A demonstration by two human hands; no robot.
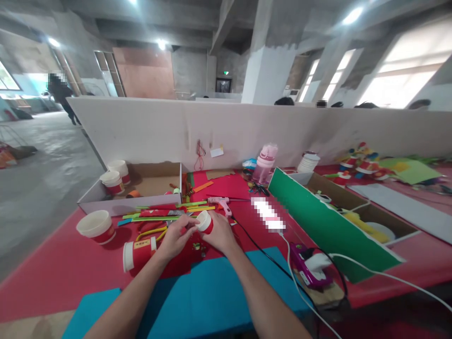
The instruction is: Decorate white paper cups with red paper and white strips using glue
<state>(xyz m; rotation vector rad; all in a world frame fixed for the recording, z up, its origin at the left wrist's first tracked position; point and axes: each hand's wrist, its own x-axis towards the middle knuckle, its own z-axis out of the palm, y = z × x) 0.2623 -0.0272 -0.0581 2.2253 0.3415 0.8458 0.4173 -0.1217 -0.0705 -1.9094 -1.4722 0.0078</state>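
A small paper cup (205,224), white and red, is held tilted over the red-covered bench (52,263), between both grips. The right grip (219,231) curls around its right side; the left grip (182,232) pinches its left edge. A pink glue gun (219,202) lies just beyond; a larger cup (141,253) lies sideways near the left forearm.

There are two boxes (130,207) (332,226), one glue gun (221,202), one bottle (264,163), one held cup (204,219).
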